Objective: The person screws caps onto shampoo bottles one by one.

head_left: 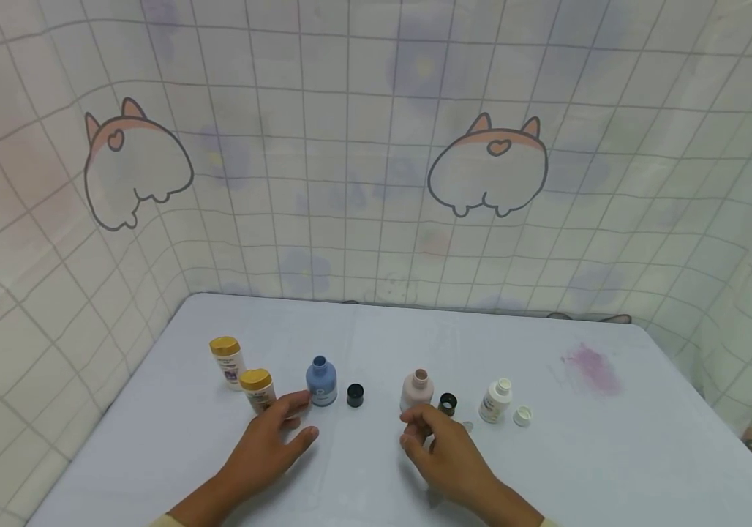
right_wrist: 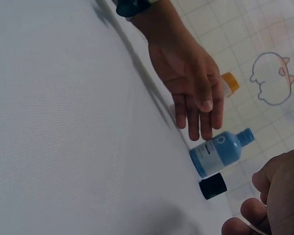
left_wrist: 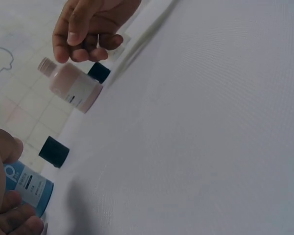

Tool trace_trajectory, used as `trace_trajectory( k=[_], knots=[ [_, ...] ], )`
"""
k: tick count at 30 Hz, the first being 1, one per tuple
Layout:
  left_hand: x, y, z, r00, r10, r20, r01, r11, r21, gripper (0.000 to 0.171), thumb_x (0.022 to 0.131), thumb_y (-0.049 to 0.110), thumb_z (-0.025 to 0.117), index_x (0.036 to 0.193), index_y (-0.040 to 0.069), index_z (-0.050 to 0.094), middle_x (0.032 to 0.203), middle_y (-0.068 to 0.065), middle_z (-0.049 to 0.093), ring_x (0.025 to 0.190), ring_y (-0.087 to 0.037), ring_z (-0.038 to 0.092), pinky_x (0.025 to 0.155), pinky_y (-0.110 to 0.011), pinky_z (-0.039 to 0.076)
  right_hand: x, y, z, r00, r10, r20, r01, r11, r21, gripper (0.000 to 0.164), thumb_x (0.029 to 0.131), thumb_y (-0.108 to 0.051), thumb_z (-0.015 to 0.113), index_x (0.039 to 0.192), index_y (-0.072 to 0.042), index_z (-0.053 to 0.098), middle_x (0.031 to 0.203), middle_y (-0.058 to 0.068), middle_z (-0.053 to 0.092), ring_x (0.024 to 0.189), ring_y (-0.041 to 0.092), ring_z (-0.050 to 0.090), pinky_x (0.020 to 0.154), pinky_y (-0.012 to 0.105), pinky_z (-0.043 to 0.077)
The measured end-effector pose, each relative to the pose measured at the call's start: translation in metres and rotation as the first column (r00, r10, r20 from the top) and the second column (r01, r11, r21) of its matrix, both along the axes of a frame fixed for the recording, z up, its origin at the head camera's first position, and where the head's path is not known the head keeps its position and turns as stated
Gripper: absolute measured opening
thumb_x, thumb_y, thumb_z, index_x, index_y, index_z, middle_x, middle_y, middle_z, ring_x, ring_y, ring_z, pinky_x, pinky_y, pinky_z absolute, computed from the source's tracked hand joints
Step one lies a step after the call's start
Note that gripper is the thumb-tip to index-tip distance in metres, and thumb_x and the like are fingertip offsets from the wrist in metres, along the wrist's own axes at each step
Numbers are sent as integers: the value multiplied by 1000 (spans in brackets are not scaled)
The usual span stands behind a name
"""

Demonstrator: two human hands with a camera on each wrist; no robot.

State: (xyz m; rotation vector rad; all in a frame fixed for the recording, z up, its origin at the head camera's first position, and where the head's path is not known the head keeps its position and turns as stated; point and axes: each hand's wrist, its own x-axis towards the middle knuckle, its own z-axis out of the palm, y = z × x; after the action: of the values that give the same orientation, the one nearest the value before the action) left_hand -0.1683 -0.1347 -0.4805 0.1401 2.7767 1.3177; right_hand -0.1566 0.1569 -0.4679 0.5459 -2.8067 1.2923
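Note:
My left hand [head_left: 271, 445] is beside the uncapped blue bottle [head_left: 322, 382], its fingers extended and fingertips close to the bottle's left side. A black cap [head_left: 355, 395] lies just right of that bottle. Near the uncapped pale pink bottle [head_left: 418, 389] is my right hand [head_left: 445, 450], fingers loosely bent with nothing between them; it covers the bottle's lower part in the head view. Another black cap [head_left: 447, 403] sits to the right of the pink bottle. In the right wrist view, the left hand [right_wrist: 188, 83] shows straight fingers pointing at the blue bottle [right_wrist: 220, 152].
Two white bottles with gold lids, one behind [head_left: 227, 362] and one nearer [head_left: 259, 390], stand at the left. On the right an open white bottle [head_left: 496, 400] stands by its white cap [head_left: 523, 416]. A pink stain [head_left: 592, 368] marks the white table [head_left: 613, 454]; a gridded curtain [head_left: 363, 183] hangs behind.

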Motion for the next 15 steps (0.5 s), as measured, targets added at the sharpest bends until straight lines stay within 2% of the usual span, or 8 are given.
trace_trajectory(
  k=[4, 8, 15],
  knots=[
    [0, 5, 0, 999, 32, 7, -32, 999, -22, 62, 84, 34, 71, 137, 21, 42, 136, 2, 49, 114, -20, 55, 93, -38, 47, -2, -7, 0, 1000, 9, 26, -10, 1000, 22, 21, 92, -20, 59, 112, -15, 59, 84, -14, 57, 76, 5, 55, 65, 22, 50],
    [-2, 10, -1, 998, 63, 11, -62, 997, -45, 73, 84, 37, 70, 143, 17, 33, 142, -3, 42, 120, -23, 51, 97, -40, 44, -4, -16, -1, 998, 16, 66, -19, 999, 39, 29, 90, -23, 62, 118, -15, 57, 83, -13, 55, 75, 5, 54, 65, 22, 49],
    [-8, 22, 1, 997, 81, -4, -81, 996, -42, 84, 84, 37, 70, 147, 11, 22, 146, -12, 36, 127, -29, 42, 101, -44, 38, -12, -32, -2, 998, 9, 66, -11, 1000, 27, 36, 89, -26, 62, 123, -14, 55, 77, -11, 55, 66, 6, 52, 57, 22, 47]
  ],
)
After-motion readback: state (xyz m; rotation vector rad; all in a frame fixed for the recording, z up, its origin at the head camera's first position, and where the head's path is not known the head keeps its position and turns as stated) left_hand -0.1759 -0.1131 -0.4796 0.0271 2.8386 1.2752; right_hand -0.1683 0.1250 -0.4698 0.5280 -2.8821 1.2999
